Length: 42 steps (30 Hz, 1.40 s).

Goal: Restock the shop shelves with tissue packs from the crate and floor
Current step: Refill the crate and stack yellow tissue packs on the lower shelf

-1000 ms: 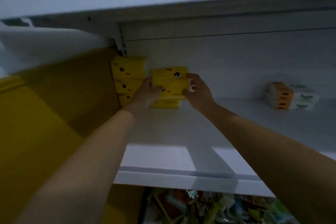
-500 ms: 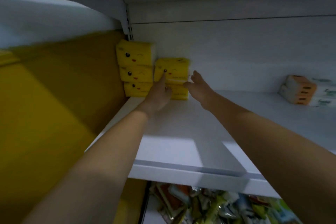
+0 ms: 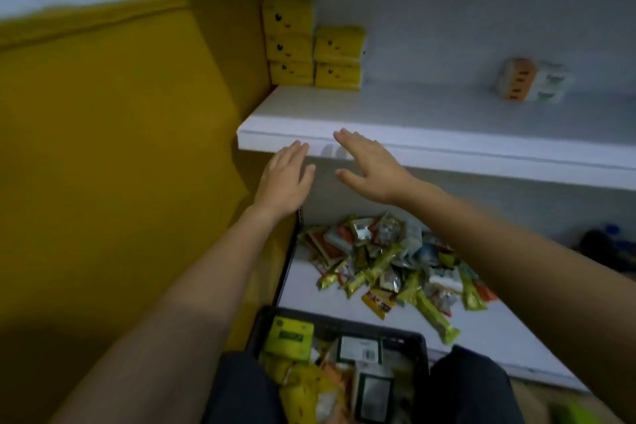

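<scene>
five yellow tissue packs [image 3: 311,53] sit stacked in the back left corner of the upper shelf [image 3: 395,113], three on the left and two beside them. an orange-and-white pack [image 3: 531,83] lies well apart to the right. both hands hover empty at the shelf's front edge, left hand [image 3: 285,179] and right hand [image 3: 370,167], each grip open with fingers spread. more packs fill the black crate [image 3: 406,337] below.

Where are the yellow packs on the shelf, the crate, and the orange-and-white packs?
yellow packs [image 3: 311,50], head view, front face of the stack at the shelf's back left corner.
crate [image 3: 418,344], head view, its dark rim at the right.
orange-and-white packs [image 3: 531,84], head view, middle of the bundle's front.
</scene>
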### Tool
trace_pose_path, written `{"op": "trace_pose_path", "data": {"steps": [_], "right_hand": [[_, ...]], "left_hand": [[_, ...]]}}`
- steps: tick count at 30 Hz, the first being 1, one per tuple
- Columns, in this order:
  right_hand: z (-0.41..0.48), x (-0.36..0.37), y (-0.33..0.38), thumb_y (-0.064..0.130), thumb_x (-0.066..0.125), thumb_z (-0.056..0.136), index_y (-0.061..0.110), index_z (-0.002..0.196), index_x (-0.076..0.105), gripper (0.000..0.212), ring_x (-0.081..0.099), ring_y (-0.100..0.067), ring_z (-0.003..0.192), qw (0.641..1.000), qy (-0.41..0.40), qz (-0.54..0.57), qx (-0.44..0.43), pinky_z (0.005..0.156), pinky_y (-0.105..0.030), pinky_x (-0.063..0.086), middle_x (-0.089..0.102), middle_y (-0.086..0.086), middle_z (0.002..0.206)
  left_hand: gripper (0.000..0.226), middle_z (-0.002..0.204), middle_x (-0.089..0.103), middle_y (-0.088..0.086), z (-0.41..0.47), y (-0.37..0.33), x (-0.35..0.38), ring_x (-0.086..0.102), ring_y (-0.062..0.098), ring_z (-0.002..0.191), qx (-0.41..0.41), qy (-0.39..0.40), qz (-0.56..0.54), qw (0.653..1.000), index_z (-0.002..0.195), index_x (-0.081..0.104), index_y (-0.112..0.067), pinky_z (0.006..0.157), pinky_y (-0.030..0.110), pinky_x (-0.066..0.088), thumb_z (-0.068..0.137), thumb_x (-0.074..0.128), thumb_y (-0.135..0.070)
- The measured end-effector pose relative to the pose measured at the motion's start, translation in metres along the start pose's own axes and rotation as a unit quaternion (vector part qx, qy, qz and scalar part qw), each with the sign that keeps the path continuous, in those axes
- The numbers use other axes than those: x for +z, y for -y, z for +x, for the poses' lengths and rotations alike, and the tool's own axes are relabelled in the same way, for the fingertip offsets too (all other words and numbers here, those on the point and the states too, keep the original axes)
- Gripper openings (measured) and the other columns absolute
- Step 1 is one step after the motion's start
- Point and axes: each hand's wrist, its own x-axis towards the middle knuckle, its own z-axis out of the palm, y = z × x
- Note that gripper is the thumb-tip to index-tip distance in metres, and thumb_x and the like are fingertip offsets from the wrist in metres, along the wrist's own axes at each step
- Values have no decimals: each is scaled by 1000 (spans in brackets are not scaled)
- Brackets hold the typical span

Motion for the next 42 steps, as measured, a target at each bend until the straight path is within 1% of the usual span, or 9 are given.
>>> {"op": "trace_pose_path", "data": {"steps": [4,12,14,18,24,30,36,39,42], "right_hand": [[-62,49,24,32,44,96,18,149,10,64,9,-19,145,998,46,31,21,116,-34,5,9,-4,157],[-159,180,33,32,43,97,12,148,15,62,15,-22,144,979,161,105,69,116,-36,15,13,-10,156],[-179,209,29,29,43,98,13,149,14,61,13,-20,144,968,189,129,101,116,-37,15,13,-8,156],[-210,266,16,26,44,98,12,147,17,59,17,-19,143,940,226,190,170,112,-26,15,17,-8,155],[-241,352,9,26,50,95,15,147,21,61,24,-21,141,870,290,282,281,109,-23,20,23,-7,154],[-240,421,6,22,53,93,12,146,22,63,30,-25,138,815,326,325,351,109,-25,22,28,-11,151],[-241,457,3,25,54,92,15,148,17,67,32,-29,135,773,357,344,397,110,-40,31,28,-11,150],[-243,465,6,25,55,90,19,148,16,70,37,-29,133,762,332,361,423,107,-45,35,33,-11,147],[-241,467,13,20,59,88,20,148,16,74,37,-25,132,739,288,395,463,106,-40,37,33,-8,148]], "left_hand": [[51,155,20,8,-71,15,30,15,23,143,-23,32,-16,999,148,22,-11,114,29,9,101,33,-29],[55,156,16,8,-182,42,123,14,26,143,-117,150,-36,981,150,15,-12,113,33,9,101,33,-29],[55,156,15,10,-203,51,144,13,28,143,-144,187,-46,971,150,14,-13,114,36,11,101,33,-30],[55,155,13,16,-236,83,185,14,33,142,-226,245,-45,942,149,15,-12,113,39,17,100,35,-29],[56,156,2,18,-260,137,239,10,30,144,-299,374,-43,877,149,12,-14,112,33,20,100,36,-27],[60,157,-4,15,-262,178,285,3,29,145,-276,475,0,836,150,9,-23,111,32,19,99,40,-25],[71,155,-16,12,-266,211,308,-4,35,144,-243,600,55,761,149,3,-32,117,42,15,95,49,-33],[74,154,-19,15,-264,211,314,-6,37,143,-223,597,87,766,149,0,-34,117,43,12,93,48,-43],[69,153,-18,19,-262,209,318,3,36,143,-247,552,32,796,149,12,-31,116,39,19,92,51,-37]]}}
